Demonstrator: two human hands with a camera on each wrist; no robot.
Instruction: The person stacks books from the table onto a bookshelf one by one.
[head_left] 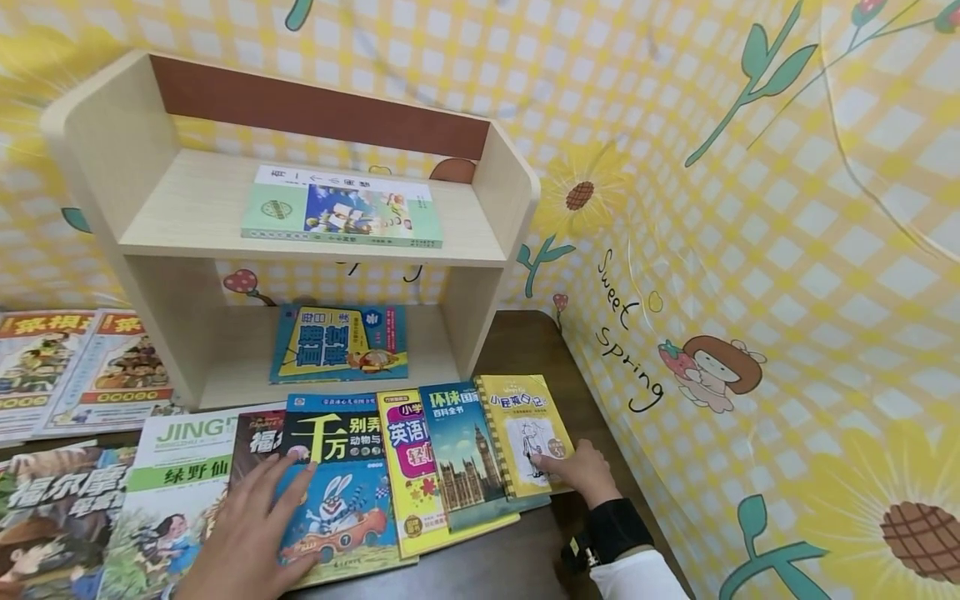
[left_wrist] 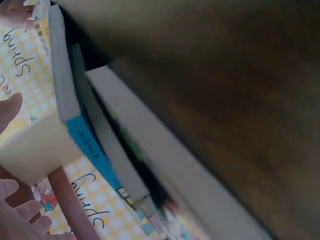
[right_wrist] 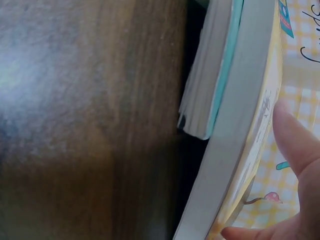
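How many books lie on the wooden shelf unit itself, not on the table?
2: a green book lies flat on the upper board of the shelf unit, and a blue-and-yellow book lies flat on the bottom board. None seems hidden.

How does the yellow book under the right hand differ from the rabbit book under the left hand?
The yellow book has a pale yellow cover with a line drawing; the rabbit book is blue, showing a cartoon rabbit in a car. The yellow book lies topmost at the row's right end, while the rabbit book is partly covered by its neighbour. The right hand grips the yellow book's corner; the left hand rests flat on the rabbit book. Both lie face up on the table.
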